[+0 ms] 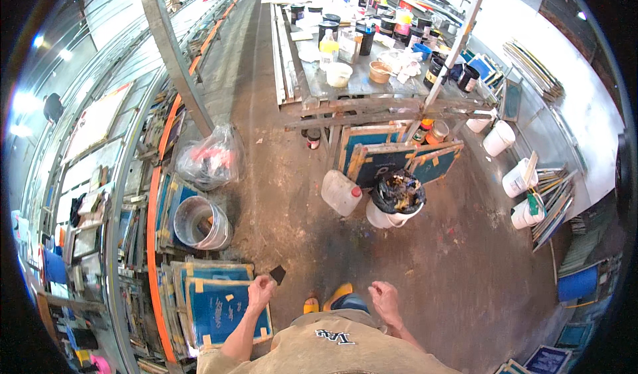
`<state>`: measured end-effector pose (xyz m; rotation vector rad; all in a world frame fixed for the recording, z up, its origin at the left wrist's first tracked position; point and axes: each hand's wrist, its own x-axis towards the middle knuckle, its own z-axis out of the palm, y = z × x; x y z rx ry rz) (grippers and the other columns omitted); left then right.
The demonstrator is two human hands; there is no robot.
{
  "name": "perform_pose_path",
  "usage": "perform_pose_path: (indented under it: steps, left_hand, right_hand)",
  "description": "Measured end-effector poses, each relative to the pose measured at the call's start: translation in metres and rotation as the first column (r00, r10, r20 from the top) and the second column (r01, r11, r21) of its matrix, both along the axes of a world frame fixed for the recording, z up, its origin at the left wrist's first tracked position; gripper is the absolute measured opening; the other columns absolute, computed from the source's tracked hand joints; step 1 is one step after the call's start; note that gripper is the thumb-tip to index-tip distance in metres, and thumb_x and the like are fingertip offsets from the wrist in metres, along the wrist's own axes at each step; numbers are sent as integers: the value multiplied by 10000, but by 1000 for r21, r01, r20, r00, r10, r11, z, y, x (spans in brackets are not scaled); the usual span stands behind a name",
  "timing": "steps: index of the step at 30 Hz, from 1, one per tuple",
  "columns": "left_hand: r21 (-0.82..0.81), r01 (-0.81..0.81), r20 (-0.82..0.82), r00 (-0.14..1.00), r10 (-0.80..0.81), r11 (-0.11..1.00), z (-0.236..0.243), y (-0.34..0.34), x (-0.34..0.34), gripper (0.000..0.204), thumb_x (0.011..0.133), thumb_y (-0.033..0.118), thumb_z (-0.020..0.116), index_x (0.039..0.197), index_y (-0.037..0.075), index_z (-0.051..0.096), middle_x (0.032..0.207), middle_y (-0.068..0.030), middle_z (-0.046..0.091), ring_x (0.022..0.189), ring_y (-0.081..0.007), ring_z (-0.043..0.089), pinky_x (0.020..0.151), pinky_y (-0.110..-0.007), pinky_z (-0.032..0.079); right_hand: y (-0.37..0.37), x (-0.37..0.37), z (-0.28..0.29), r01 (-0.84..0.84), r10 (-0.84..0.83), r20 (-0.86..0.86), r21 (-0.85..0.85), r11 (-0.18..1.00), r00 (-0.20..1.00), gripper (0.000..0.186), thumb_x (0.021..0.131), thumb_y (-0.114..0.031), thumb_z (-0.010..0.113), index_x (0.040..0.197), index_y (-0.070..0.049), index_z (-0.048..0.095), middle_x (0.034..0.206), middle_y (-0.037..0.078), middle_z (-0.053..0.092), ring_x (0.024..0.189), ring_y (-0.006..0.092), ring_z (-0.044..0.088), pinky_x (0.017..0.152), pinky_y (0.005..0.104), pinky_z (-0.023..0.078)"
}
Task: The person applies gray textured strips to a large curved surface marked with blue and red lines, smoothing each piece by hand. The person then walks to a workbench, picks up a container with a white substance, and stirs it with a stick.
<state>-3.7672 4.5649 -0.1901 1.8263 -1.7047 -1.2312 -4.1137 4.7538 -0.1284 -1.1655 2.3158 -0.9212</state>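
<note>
Beside the framed screens on the left is my left hand (261, 292), its fingers curled together. A small flat black piece (278, 275) shows right at its fingertips; whether the hand grips it or it lies on the floor behind is unclear. Under that forearm, blue printing screens (222, 311) with pale frames and bits of tape lean in a stack. My right hand (384, 299) hangs in front of my body on the right, fingers loosely closed, with nothing visible in them. It touches no object. Between the hands, my yellow shoes (339, 295) show on the brown floor.
Ahead stand a white jug (341, 193) with a red cap and a white bucket (393, 218) lined with a black bag. Behind them, screens lean under a table (319, 85) crowded with tubs. A clear bucket (201, 223) and plastic bag (207, 158) sit left, beside long racks.
</note>
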Motion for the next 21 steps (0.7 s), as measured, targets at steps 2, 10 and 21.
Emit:
perform_pose_path:
  steps: [2,10,21]
  left_hand:
    - [-83,-1,-64,998,-5,997,22,-47,-40,364,808,215,718,1094,0,649,948,-139,713,921,-237,687,825,-345,530]
    - [-275,-94,-255,967,22,957,63,-160,-192,470,797,138,738,1222,17,581,1087,-135,682,1012,-239,655,894,-351,509]
    - [-521,69,-268,933,-240,851,135,-386,-374,790,766,185,790,1428,24,389,1323,-153,551,1265,-330,480,1076,-429,366]
  right_hand:
    - [-58,-23,19,-54,48,-81,-82,995,996,194,806,-129,711,949,2,711,838,174,669,804,321,638,743,411,505]
    - [-288,-145,77,-249,130,-329,-352,902,935,292,786,-86,752,1060,-52,659,846,115,624,840,325,579,766,421,478]
    - [-535,-242,170,-456,98,-661,-394,798,744,422,778,-135,772,1170,-55,637,992,91,621,935,290,577,825,400,467]
